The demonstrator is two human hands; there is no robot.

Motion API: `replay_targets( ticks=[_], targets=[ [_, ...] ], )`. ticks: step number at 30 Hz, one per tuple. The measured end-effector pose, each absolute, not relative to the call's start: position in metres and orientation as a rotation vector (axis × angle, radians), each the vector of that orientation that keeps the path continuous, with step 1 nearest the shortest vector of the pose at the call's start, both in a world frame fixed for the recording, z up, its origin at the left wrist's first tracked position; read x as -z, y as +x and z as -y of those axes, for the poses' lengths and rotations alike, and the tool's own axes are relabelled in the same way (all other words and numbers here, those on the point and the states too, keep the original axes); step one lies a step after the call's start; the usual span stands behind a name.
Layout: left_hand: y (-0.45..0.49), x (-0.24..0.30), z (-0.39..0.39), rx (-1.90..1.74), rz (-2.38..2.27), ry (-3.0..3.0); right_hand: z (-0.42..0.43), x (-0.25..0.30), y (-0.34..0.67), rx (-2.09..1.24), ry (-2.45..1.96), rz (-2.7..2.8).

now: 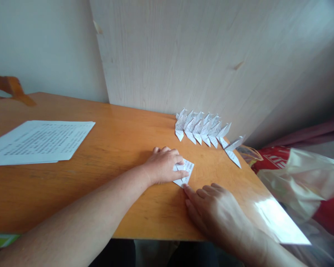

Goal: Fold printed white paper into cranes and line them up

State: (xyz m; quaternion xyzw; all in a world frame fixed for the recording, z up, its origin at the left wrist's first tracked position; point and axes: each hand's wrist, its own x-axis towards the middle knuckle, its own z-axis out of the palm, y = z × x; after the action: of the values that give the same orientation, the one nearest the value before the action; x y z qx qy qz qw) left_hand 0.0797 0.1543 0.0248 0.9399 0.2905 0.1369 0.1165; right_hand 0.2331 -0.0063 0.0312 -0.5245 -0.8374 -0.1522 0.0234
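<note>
A small folded paper [188,170] with printed characters lies on the orange wooden table [122,144], its lower corner pointing towards me. My left hand [166,165] comes in from the left and holds it down. The left thumb lies across the paper, and the curled fingers cover its left part. At the lower corner, the index fingertip of my right hand [215,209] presses on the paper's edge. The other right fingers are bent close together, with the thumb tucked underneath. Several folded paper pieces [204,128] with upright points stand in a tight row beyond my hands.
Printed sheets [52,141] lie stacked at the left. One folded piece [233,150] sits at the row's right end. White paper [281,220] lies by the right edge, beside red and pale bags [303,181]. A light wooden panel [167,55] rises behind the table.
</note>
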Motion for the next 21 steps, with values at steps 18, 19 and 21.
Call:
replay_targets(
  ticks=[18,19,21],
  targets=[
    [0.088,-0.026,-0.156,-0.392,-0.989,2.676,0.009,-0.026,0.227,0.393,-1.701,2.505],
    [0.088,-0.027,-0.157,-0.384,-0.996,2.668,0.009,-0.024,0.228,0.392,-1.700,2.507],
    [0.089,-0.027,-0.157,-0.375,-1.005,2.658,0.009,-0.022,0.228,0.386,-1.707,2.498]
  ],
)
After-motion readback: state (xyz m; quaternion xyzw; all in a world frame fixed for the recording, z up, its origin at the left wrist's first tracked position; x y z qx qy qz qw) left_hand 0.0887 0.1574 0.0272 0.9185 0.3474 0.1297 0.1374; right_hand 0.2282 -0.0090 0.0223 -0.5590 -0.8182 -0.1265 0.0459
